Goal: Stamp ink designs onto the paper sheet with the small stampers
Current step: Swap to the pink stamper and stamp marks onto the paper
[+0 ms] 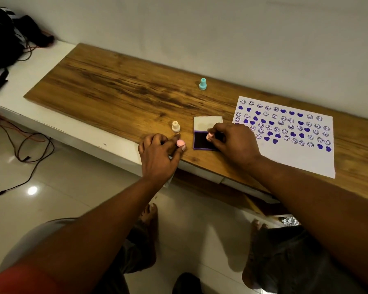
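left hand [157, 153]: pinching pink stamper [180, 142] at table [115, 85] edge. right hand [232, 143]: gripping pink stamper, seemingly on ink pad [202, 141]; press flat, lift straight. paper sheet [285, 158]: rightward, mostly stamped.

Paper sheet [293, 153] lies flat at my 2 o'clock, covered in purple smileys and hearts. Teal stamper [202, 84] upright at 12, cream stamper [175, 126] upright nearer, pink stamper [210, 136] on the open ink pad [202, 142].

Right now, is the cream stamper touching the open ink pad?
Apart. The head view shows bare wooden table between the cream stamper, standing upright, and the open ink pad to its right.
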The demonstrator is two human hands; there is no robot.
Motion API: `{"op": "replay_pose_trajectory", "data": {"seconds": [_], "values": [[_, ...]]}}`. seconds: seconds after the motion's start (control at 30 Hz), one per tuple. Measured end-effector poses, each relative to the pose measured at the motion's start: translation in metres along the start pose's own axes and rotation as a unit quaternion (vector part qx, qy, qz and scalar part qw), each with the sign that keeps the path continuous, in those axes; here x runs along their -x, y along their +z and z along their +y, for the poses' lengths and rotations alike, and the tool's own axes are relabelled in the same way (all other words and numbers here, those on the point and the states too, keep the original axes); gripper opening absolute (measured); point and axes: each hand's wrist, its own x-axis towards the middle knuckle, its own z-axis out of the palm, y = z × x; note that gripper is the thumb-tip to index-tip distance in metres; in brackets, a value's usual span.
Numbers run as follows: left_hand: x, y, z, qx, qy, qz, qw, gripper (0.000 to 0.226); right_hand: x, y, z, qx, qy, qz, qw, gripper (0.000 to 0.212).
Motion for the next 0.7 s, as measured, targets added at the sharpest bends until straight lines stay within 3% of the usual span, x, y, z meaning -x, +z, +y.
{"op": "replay_pose_trajectory", "data": {"seconds": [0.37,0.57,0.7], "values": [[0.003,0.000,0.004,-0.020,0.007,-0.001,1.000,0.049,0.003,-0.002,-0.002,-0.033,0.009,0.009,0.999,0.026],[0.003,0.000,0.004,-0.027,0.008,-0.007,1.000,0.053,0.002,-0.019,-0.002,-0.187,0.092,0.025,0.978,0.029],[0.007,-0.001,0.006,-0.023,0.017,-0.002,1.000,0.049,0.011,-0.063,0.014,-0.215,0.125,0.081,0.965,0.022]]}}
